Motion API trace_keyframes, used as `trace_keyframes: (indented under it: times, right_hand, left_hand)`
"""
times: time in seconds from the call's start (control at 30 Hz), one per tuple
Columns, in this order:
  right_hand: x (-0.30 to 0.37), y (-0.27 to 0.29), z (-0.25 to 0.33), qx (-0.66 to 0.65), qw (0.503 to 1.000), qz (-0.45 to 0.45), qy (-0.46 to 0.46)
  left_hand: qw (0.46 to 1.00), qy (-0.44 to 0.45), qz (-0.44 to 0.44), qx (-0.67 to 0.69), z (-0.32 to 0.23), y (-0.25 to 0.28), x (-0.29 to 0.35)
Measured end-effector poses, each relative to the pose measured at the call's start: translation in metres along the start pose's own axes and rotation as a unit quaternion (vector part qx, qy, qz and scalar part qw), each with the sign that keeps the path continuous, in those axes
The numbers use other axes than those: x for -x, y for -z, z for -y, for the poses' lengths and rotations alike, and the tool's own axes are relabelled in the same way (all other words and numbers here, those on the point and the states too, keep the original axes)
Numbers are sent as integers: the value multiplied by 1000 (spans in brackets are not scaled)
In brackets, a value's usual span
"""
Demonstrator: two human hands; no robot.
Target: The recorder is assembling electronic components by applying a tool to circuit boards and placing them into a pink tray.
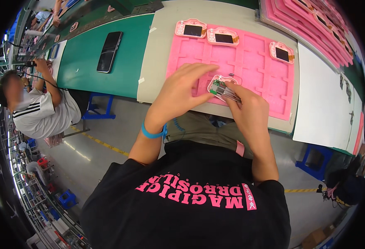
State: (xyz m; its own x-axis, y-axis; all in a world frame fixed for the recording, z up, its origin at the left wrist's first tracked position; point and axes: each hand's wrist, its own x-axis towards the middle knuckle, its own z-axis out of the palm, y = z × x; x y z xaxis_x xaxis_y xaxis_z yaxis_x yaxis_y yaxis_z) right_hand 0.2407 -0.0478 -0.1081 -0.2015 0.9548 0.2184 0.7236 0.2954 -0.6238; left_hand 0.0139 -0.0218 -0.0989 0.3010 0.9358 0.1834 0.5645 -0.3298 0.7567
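In front of me a small pink-and-white casing [211, 88] with a green circuit board [219, 85] lies at the near edge of a pink foam tray [255, 76]. My right hand [249, 106] pinches a silvery, partly see-through piece [231, 95] over the casing; its exact kind is unclear. My left hand [180, 91] curves around the casing's left side, thumb and fingers apart. The thumb tip is close to the board; whether it touches I cannot tell. A thin wire [237, 77] with a small dark part shows just beyond the casing.
Pink casings with dark screens [193, 30] [224, 38] [282, 54] sit in the tray. A phone [110, 52] rests on the green mat [80, 62] at left. Stacked pink trays [315, 25] stand far right, above a white sheet [325, 99]. A person [45, 103] works at left.
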Motion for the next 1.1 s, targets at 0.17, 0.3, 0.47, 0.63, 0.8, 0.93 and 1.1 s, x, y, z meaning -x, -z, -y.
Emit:
trace_keyframes:
  times: [0.17,0.3,0.47,0.63,0.8,0.93,1.1]
  right_hand:
    - [-1,-4,4,18,1000,-19,-15]
    - [-3,-9,3,9,999,-33,-2]
    - [-10,-13,1,-60,997,-34,-27]
    - [-9,2,-5,-158,985,16,-63]
    - [4,36,-13,-307,946,-59,-87]
    - [31,45,-37,-264,948,-92,-154]
    - [32,38,-36,-190,971,-111,-87]
  left_hand:
    - [994,-107,-16,-10,15,-18,-5]
    - [995,-89,-32,1,15,-23,1]
    - [993,-91,-65,-26,22,-27,6]
    - [994,-80,-70,-40,13,-28,10]
    - [995,-35,-58,75,-16,-7,6]
    - [990,78,-45,113,-31,33,-15]
    - [997,40,-40,56,16,54,-136]
